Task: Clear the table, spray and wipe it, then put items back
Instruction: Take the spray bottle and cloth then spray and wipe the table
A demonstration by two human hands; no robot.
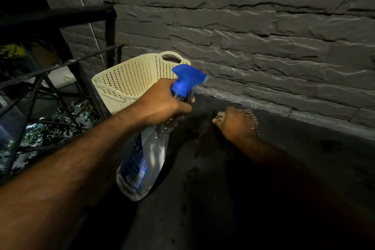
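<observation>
Blue-capped clear spray bottle (142,156) (blue label), cream perforated basket (129,81), grey stone-patterned wall (263,26).

- left hand (164,103) wrapped round the neck of a clear spray bottle (142,160) with a blue trigger head
- right hand (236,123) closed in a fist, low over the dark table (284,168); what it holds is too blurry to tell
- cream perforated basket (129,83) behind, by the stone wall (263,36)

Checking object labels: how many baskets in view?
1. A cream perforated plastic basket stands at the dark table's far left edge, behind the left hand holding the clear blue-capped spray bottle. None seem hidden.
</observation>
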